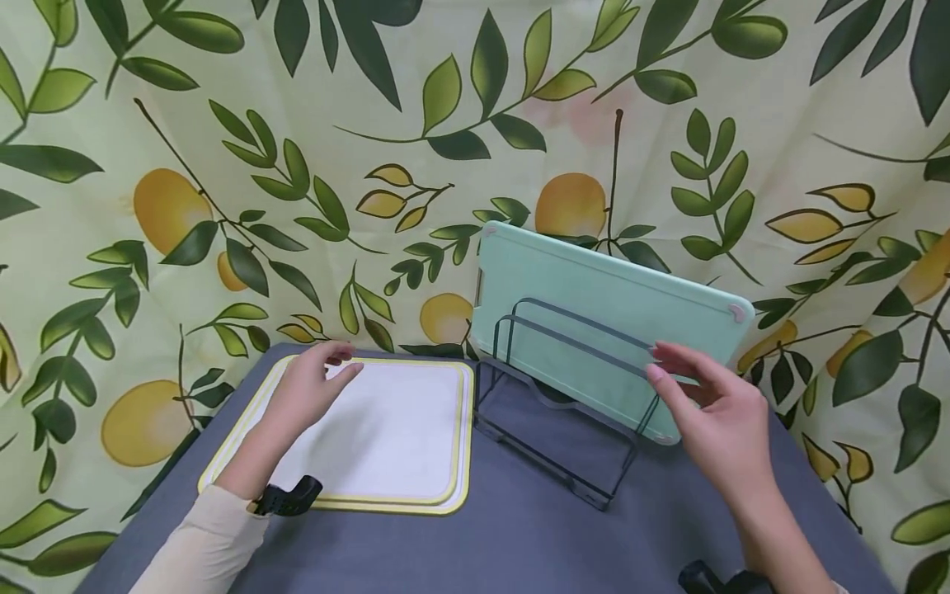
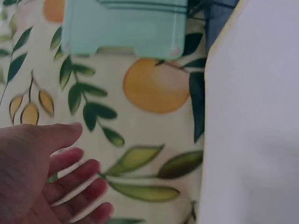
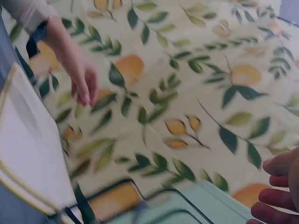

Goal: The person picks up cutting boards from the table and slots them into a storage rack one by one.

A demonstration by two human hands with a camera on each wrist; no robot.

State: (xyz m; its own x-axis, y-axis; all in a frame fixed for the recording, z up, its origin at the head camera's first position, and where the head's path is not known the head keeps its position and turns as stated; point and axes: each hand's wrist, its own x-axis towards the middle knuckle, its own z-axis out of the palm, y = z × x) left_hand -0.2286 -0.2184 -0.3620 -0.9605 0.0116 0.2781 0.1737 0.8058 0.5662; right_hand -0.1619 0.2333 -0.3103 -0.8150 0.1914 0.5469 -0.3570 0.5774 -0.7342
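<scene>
A mint-green cutting board [image 1: 594, 305] stands on its long edge, leaning back in a black wire rack [image 1: 564, 474]. To the rack's left lie white cutting boards [image 1: 393, 429] with yellow rims, one on top of another. My left hand [image 1: 308, 392] hovers over their far left part, fingers loosely bent and holding nothing. In the left wrist view, that hand's fingers [image 2: 79, 179] are spread apart. Near the rack's right end is my right hand [image 1: 723, 417], thumb and fingers parted, in front of the green board. The right wrist view shows its fingers [image 3: 275, 200] gripping nothing.
A grey-blue cloth [image 1: 519, 536] covers the table. Behind and around it hangs a fabric backdrop [image 1: 416, 272] printed with leaves and orange fruit. Dark bands with camera mounts [image 1: 289, 497] sit on the wrists.
</scene>
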